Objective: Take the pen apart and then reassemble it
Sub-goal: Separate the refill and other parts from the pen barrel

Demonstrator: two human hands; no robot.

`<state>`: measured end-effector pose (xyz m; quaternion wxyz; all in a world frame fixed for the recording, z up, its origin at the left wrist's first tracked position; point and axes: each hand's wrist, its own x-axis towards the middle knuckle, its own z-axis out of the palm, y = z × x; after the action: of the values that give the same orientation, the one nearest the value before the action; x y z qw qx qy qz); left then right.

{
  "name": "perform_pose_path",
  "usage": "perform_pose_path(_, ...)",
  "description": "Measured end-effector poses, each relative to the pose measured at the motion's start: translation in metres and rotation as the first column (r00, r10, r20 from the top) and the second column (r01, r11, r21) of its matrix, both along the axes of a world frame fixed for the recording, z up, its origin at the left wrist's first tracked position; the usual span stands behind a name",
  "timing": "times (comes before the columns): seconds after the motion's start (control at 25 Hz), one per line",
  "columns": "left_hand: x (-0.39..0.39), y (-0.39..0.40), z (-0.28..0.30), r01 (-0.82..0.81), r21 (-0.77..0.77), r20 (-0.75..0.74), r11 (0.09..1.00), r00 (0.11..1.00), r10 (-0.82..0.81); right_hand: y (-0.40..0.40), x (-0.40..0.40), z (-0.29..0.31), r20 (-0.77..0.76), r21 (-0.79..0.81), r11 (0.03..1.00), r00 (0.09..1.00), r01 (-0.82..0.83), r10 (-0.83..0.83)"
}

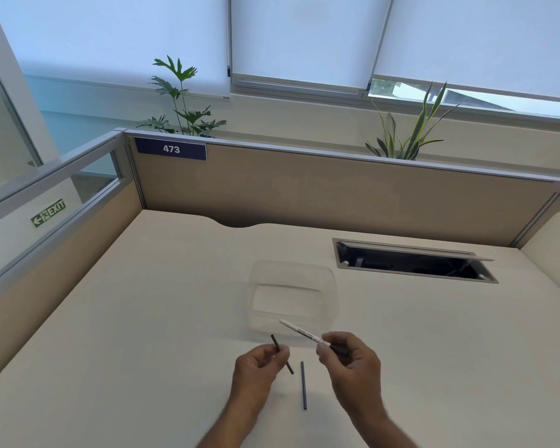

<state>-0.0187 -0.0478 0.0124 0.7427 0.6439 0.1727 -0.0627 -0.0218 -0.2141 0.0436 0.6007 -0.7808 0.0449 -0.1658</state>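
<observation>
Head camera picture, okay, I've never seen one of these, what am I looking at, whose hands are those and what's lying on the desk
The camera sits on a person's head, looking forward and down, so the two bare hands are the wearer's own. The left hand holds a thin dark rod. The right hand holds the white pen barrel, pointing up and left. On the cream desk lies another thin dark stick, between the hands, and behind them a clear plastic container. Further back is an open cable hatch.

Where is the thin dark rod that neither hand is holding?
In the head view, the thin dark rod lies on the desk between the left hand and right hand, nearer than the clear container.
</observation>
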Motion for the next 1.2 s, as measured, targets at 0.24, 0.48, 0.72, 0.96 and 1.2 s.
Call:
perform_pose_path(0.24, 0.002, -0.007, 0.017, -0.044, -0.46, -0.12, 0.887, 0.993, -0.013, 0.001, -0.008, -0.02, -0.144, 0.034, 0.995, 0.984, -0.096, 0.1)
perform_pose_path(0.48, 0.007, -0.008, 0.025, -0.125, -0.397, -0.04, 0.909, 0.992, 0.119, 0.006, -0.011, -0.019, -0.186, -0.185, 0.954, 0.962, -0.235, 0.201)
perform_pose_path(0.72, 0.006, -0.012, 0.035, -0.096, -0.202, 0.123, 0.975, 0.985, 0.122, 0.017, 0.004, -0.001, 0.024, -0.416, 0.888, 0.974, -0.196, 0.226)
perform_pose_path(0.96, 0.007, -0.012, 0.043, -0.054, -0.131, 0.208, 0.99, 0.975, 0.081, 0.019, 0.017, 0.005, 0.068, -0.435, 0.874, 0.961, -0.214, 0.269)
perform_pose_path(1.2, 0.017, 0.004, 0.031, -0.203, 0.184, 0.337, 0.962, 0.932, 0.132, 0.004, 0.048, 0.017, 0.105, -0.692, 0.715, 0.966, -0.101, 0.238)
